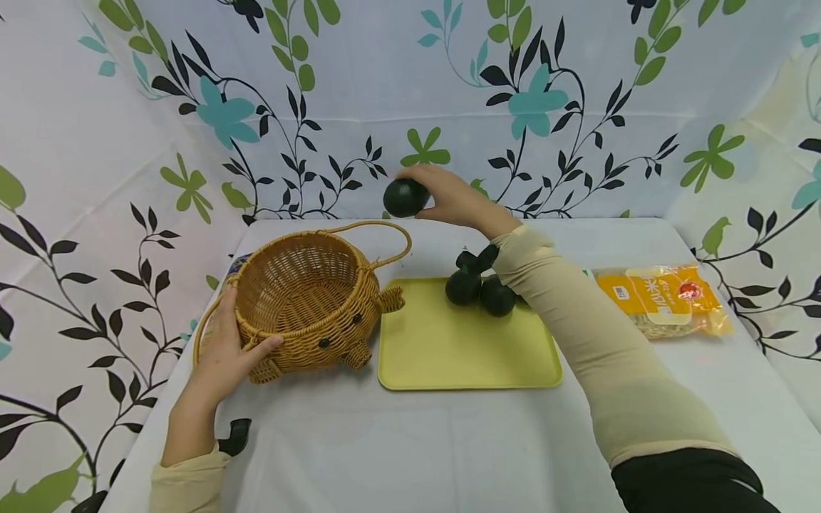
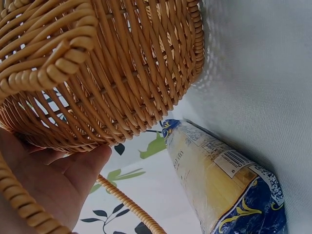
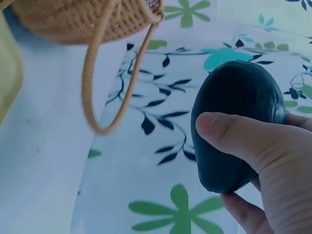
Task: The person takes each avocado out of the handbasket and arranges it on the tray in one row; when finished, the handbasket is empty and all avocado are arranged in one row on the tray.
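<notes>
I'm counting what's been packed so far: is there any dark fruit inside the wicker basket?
No. In the head view the wicker basket shows only bare weave inside, and the right hand holds a dark fruit above the table.

The avocado (image 1: 405, 197) is dark green, almost black, egg-shaped with a dull, slightly pebbled skin. It is held in the air by the right hand (image 1: 449, 196), thumb across its near side and fingers behind, at the far middle of the table, above and just beyond the far handle of the basket (image 1: 301, 296). In the right wrist view the avocado (image 3: 236, 129) stands roughly upright in the grip.

The basket is woven of tan wicker, round and open, shaped like a pig with ears, eyes and a snout facing right. It sits upright at the left, held at its near left rim by the left hand (image 1: 224, 353).
</notes>
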The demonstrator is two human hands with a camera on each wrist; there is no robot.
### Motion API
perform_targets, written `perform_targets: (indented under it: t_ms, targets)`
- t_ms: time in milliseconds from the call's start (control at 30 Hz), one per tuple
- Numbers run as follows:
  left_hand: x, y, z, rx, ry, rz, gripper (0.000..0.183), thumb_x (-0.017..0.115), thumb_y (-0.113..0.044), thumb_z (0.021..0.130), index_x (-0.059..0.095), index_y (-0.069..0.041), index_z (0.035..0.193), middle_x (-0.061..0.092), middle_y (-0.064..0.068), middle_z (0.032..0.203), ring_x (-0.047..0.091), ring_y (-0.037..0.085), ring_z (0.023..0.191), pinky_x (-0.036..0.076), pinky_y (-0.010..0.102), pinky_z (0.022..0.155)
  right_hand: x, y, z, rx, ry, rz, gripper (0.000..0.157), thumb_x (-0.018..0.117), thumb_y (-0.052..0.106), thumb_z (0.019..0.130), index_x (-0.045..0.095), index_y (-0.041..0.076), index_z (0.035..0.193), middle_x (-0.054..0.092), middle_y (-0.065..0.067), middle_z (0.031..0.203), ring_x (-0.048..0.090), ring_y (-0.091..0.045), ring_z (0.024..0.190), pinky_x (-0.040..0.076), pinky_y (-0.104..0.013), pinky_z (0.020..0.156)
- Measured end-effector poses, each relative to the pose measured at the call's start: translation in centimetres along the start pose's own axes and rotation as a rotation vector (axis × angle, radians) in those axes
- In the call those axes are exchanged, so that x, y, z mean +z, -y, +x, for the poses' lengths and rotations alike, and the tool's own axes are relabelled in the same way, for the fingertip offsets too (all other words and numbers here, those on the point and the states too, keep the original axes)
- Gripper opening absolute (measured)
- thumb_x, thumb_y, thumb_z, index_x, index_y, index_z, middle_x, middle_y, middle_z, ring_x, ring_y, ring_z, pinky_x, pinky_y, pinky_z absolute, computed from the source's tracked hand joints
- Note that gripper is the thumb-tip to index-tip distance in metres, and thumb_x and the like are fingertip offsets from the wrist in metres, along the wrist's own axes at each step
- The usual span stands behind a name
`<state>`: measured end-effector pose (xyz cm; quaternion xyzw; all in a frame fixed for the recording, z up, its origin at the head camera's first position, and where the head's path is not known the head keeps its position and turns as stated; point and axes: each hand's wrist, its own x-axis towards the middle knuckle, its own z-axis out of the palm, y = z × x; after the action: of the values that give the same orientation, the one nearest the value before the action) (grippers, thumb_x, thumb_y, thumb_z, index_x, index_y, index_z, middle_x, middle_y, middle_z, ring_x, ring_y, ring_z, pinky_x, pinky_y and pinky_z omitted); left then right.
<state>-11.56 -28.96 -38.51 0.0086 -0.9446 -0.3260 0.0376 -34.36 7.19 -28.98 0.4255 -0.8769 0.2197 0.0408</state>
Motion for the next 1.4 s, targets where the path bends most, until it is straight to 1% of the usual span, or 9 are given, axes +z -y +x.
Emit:
perform_targets:
  t_ms: [133,267,500,667,1000,1167,1400]
  targets:
    - [0.0,0.0,-0.1,-0.005,0.004,0.008,0.107,0.064,-0.045,0.085,-0.017,-0.022,0.150,-0.013,0.013,0.159,0.003,0.052,0.141,0.017,0.076,0.099,-0.3,-0.9,-1.1,-0.005,-0.005,0.000,0.066,0.075,0.010,0.079,0.045,0.008,0.138,0.047,-0.012,0.140,0.042,-0.029,0.132,0.034,-0.045,0.110]
    - [-0.2,-0.2,-0.2,-0.008,0.003,0.010,0.107,0.064,-0.045,0.085,-0.016,-0.022,0.150,-0.012,0.013,0.159,0.002,0.051,0.142,0.017,0.076,0.100,-0.5,-1.4,-1.7,-0.013,-0.005,-0.003,0.066,0.075,0.008,0.078,0.045,0.008,0.137,0.048,-0.012,0.139,0.041,-0.030,0.132,0.033,-0.045,0.111]
    - [-0.2,-0.2,-0.2,0.010,0.001,-0.010,0.107,0.065,-0.044,0.085,-0.016,-0.021,0.151,-0.013,0.013,0.159,0.000,0.049,0.143,0.016,0.075,0.101,-0.5,-1.6,-1.9,-0.042,0.005,-0.029,0.066,0.076,0.007,0.077,0.046,0.009,0.136,0.049,-0.012,0.138,0.041,-0.030,0.133,0.032,-0.046,0.112]
    - [-0.1,-0.1,-0.1,0.019,-0.005,-0.007,0.107,0.066,-0.043,0.085,-0.016,-0.021,0.151,-0.014,0.012,0.159,-0.001,0.048,0.143,0.015,0.075,0.102,-0.5,-1.7,-2.1,-0.050,0.018,-0.029,0.066,0.075,0.006,0.077,0.046,0.008,0.136,0.048,-0.012,0.139,0.041,-0.030,0.132,0.034,-0.046,0.111]
    - [-0.2,-0.2,0.0,0.017,-0.005,-0.003,0.108,0.066,-0.045,0.084,-0.017,-0.022,0.150,-0.014,0.012,0.159,-0.001,0.048,0.143,0.015,0.074,0.103,-0.5,-1.4,-2.8,-0.022,0.073,-0.021,0.065,0.074,0.004,0.078,0.045,0.011,0.137,0.046,-0.011,0.141,0.042,-0.030,0.132,0.037,-0.048,0.108]
    - [0.0,0.0,0.0,0.021,-0.008,-0.009,0.108,0.066,-0.044,0.085,-0.016,-0.022,0.150,-0.014,0.012,0.159,-0.001,0.048,0.143,0.015,0.075,0.103,-0.4,-1.3,-3.0,-0.022,0.076,-0.034,0.065,0.074,0.006,0.079,0.046,0.012,0.137,0.045,-0.012,0.142,0.042,-0.031,0.132,0.038,-0.048,0.107]
    - [0.1,0.1,0.0,0.025,-0.010,-0.015,0.107,0.065,-0.044,0.085,-0.016,-0.021,0.151,-0.013,0.013,0.159,-0.002,0.047,0.144,0.014,0.074,0.104,0.0,-1.4,-2.9,-0.059,0.072,-0.047,0.064,0.075,0.006,0.078,0.047,0.012,0.135,0.047,-0.012,0.140,0.044,-0.030,0.130,0.039,-0.048,0.106]
